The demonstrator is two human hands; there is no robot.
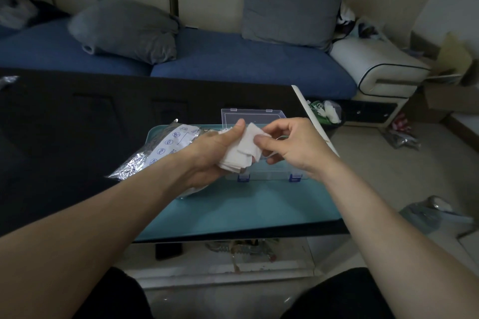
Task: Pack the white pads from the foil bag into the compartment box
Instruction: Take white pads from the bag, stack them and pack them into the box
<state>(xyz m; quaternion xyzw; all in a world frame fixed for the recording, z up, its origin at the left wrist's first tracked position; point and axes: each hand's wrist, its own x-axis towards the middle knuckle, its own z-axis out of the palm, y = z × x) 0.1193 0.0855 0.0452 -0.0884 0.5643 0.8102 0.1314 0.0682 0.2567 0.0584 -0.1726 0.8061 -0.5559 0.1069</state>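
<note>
A stack of white pads (239, 156) rests in my left hand (211, 154), thumb pressed on top. My right hand (293, 146) pinches the uppermost pad (250, 138) between thumb and forefinger, lifting its corner off the stack. Both hands hover over the clear compartment box (269, 175), whose lid (252, 115) stands open behind them; most of the box's inside is hidden by my hands. The silver foil bag (158, 149) lies crumpled to the left, partly under my left wrist.
The box and bag sit on a teal mat (246, 207) on a dark table (64, 124). A blue sofa (233, 65) with grey cushions lies beyond. A small bin (326, 112) and clutter occupy the floor on the right.
</note>
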